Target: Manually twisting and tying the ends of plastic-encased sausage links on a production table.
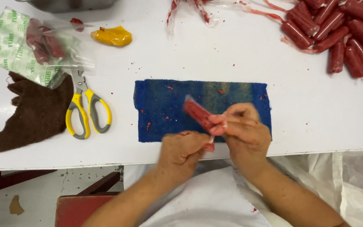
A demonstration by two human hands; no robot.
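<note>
Red filled plastic tube, held tilted in right hand, fingers pinched on its lower end; left hand closed on the tube's bottom tip, over blue cloth at table near edge. Yellow-handled scissors, brown cloth, printed bag toward left edge. Pile of red tubes at far right corner.

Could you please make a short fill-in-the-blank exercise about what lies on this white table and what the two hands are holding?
1. Both hands, left hand and right hand, hold a small ____ packet.
2. Under the hands lies a ____ cloth.
3. The scissors have ____ handles.
4. The brown cloth lies to the ____ of the scissors.

Missing words: red; blue; yellow; left
</note>
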